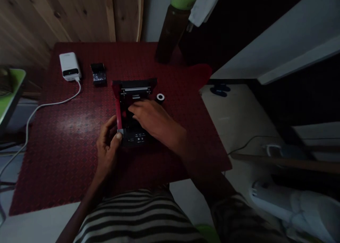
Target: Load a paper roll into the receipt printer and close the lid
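A person's left hand pinches the grey-capped end of a slim red panel at the near left corner of a compact black printer, with the thumb pressed on top and the other fingers curled beneath. The right hand reaches across from the right, its fingers extended and loosely spread over the printer's dark open interior, not clenched; whether the fingertips touch anything inside cannot be told in the low light. The printer sits near the middle of a red diamond-patterned table cover, its row of small front controls facing the person. A small dark roll lies just beyond its far right corner. Toward the far left corner are a white power bank, trailing a white cable over the left edge, and a small black box. A dark bottle with a green top stands by the far edge. Holding the panel's end steady at one corner leaves the other hand free, a sound arrangement for careful work inside the opening.
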Motion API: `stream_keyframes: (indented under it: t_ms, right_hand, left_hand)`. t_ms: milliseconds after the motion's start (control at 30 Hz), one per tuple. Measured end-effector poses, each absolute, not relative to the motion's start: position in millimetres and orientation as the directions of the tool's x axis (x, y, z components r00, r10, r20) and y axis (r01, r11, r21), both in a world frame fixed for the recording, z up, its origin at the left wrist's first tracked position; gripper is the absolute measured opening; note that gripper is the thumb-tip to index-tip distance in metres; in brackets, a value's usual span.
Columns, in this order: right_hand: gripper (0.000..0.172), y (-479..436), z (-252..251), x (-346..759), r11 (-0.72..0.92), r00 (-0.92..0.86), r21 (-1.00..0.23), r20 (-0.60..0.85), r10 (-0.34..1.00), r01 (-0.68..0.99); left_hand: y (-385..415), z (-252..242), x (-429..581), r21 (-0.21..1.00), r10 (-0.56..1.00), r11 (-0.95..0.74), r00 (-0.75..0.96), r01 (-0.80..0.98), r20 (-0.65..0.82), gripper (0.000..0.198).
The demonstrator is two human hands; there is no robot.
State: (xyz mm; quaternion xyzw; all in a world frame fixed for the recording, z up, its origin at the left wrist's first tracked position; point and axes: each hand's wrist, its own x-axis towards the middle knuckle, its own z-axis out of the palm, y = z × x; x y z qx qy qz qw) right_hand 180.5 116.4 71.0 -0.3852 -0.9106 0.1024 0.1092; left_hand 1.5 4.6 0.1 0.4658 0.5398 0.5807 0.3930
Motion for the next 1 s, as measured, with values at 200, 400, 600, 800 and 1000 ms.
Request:
stream_keyframes:
  t_ms: [200, 400, 600, 800, 1000]
  right_hand:
    - [0.028, 133.9, 56.2, 164.3, 0.681, -0.699, -0.291, 0.052, 0.713, 0.672]
    - [0.026, 121.9, 77.8, 169.1, 0.636, -0.651, -0.289, 0.057, 0.757, 0.715]
    - [0.02, 88.9, 105.4, 196.8, 0.609, -0.545, -0.376, 0.271, 0.793, 0.698]
    - [0.03, 59.2, 88.3, 286.6, 0.362, -0.089, -0.763, 0.375, 0.923, 0.536]
    - [0.031, 47.6, 18.7, 298.5, 0.169, -0.007, -0.892, 0.183, 0.983, 0.418]
  left_hand:
    - [3.1, -0.6, 0.9, 0.997, 0.965, -0.081, -0.25, 0.014, 0.082, 0.055]
    - [3.3, -2.9, 2.5, 0.997, 0.965, -0.072, -0.255, -0.014, 0.066, 0.055]
    - [4.6, 4.9, 3.9, 0.996, 0.964, -0.09, -0.252, -0.012, 0.084, 0.051]
    - [5.2, 3.4, 3.7, 0.996, 0.956, -0.088, -0.277, 0.023, 0.091, 0.051]
    - [5.5, 0.5, 2.4, 0.995, 0.952, -0.082, -0.291, 0.054, 0.094, 0.049]
